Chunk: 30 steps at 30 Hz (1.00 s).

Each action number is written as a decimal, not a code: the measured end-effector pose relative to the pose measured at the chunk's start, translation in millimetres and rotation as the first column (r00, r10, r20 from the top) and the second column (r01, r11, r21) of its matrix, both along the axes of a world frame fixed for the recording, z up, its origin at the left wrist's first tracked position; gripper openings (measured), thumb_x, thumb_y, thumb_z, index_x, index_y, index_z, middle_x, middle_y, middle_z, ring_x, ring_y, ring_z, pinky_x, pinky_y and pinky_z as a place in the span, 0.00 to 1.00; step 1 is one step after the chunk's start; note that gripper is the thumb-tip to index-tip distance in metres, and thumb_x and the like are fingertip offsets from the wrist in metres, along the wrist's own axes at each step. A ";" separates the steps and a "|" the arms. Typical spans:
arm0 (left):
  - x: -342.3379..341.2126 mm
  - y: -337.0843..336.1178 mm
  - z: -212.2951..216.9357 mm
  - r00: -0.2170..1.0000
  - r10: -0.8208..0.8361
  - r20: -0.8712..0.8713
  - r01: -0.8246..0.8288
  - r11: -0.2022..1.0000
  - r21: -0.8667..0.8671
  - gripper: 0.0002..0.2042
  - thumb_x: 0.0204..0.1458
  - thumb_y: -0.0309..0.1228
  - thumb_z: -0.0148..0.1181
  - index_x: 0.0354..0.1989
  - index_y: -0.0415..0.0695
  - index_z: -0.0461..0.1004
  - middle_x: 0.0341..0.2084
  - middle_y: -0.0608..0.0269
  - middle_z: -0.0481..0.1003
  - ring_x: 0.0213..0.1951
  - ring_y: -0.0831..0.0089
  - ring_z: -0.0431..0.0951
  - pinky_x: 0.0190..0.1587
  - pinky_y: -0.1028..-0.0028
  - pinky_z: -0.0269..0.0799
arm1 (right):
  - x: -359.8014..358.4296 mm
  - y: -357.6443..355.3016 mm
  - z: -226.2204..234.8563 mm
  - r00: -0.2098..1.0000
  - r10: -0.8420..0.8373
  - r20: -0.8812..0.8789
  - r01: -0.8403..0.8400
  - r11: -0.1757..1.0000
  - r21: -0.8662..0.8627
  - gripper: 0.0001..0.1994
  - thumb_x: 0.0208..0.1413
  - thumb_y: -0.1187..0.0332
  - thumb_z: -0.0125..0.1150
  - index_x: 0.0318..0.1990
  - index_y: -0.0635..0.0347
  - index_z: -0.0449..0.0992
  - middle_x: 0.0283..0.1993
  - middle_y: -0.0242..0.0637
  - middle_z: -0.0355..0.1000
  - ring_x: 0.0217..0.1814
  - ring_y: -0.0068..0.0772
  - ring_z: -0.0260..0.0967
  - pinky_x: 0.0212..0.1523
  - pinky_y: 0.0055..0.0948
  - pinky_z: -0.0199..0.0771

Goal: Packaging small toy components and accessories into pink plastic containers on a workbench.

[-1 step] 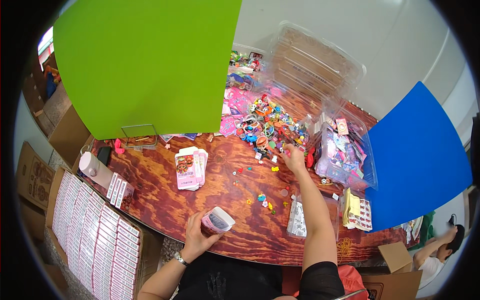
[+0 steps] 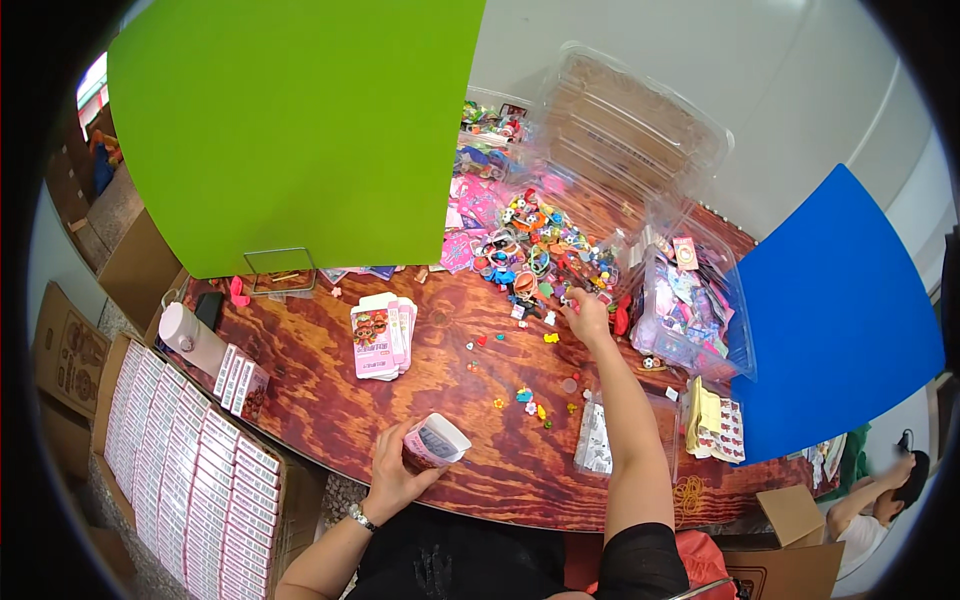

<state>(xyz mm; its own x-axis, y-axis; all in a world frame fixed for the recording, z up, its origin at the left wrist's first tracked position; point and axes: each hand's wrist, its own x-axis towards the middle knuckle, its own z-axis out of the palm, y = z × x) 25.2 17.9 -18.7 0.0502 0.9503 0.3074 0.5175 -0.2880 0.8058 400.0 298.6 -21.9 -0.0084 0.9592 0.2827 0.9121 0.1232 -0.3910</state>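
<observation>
My left hand [image 2: 396,468] is wrapped round a small pink printed carton [image 2: 437,443], tilted with its open end toward the far right. A light inner surface shows through the opening. Out at the right edge of a heap of tiny colourful toys [image 2: 530,250], my right hand [image 2: 587,318] has its fingertips pinched together; whatever is between them is too small to make out. Loose trinkets [image 2: 530,400] lie scattered on the wood-grain table [image 2: 440,350] between the hands. A stack of flat pink cartons [image 2: 380,340] rests beyond my left hand.
A clear bin of small packets [image 2: 685,310] stands right of the heap. Sticker sheets [image 2: 712,425] and a shallow clear tray [image 2: 595,440] lie near my right forearm. Green [image 2: 290,140] and blue [image 2: 840,330] boards rise behind. Packed cartons [image 2: 190,470] fill a box at left, below a pink bottle [image 2: 190,338].
</observation>
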 end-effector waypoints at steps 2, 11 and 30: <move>0.4 1.0 3.1 1.000 0.000 -0.004 0.000 1.000 0.005 0.40 0.37 0.33 0.80 0.61 0.40 0.66 0.54 0.51 0.72 0.56 0.53 0.71 0.59 0.58 0.67 | -3.6 0.6 -1.6 0.999 0.011 0.043 -0.012 1.000 0.016 0.13 0.51 0.65 0.70 0.45 0.52 0.80 0.38 0.45 0.77 0.42 0.52 0.77 0.46 0.46 0.76; -0.1 2.5 4.8 1.000 -0.011 -0.011 0.011 1.000 0.027 0.40 0.38 0.33 0.80 0.62 0.39 0.66 0.54 0.52 0.72 0.56 0.52 0.71 0.59 0.58 0.67 | -3.7 -14.8 10.4 0.980 0.143 0.137 -0.108 0.966 -0.233 0.10 0.51 0.61 0.68 0.37 0.52 0.81 0.37 0.42 0.79 0.43 0.46 0.78 0.44 0.45 0.78; -2.2 1.6 3.1 0.999 -0.027 -0.032 0.027 1.000 0.008 0.41 0.37 0.34 0.80 0.63 0.38 0.65 0.54 0.50 0.71 0.56 0.52 0.70 0.59 0.58 0.67 | -16.1 0.2 -18.1 0.996 0.078 -0.031 -0.082 0.986 -0.143 0.19 0.46 0.59 0.77 0.41 0.58 0.76 0.28 0.37 0.78 0.32 0.40 0.78 0.36 0.39 0.76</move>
<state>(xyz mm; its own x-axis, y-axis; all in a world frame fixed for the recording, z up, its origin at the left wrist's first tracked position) 23.0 19.5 -15.6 0.0860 0.9458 0.3131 0.5348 -0.3090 0.7865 383.8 298.8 -40.0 -0.0815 0.9864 0.1430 0.8911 0.1363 -0.4328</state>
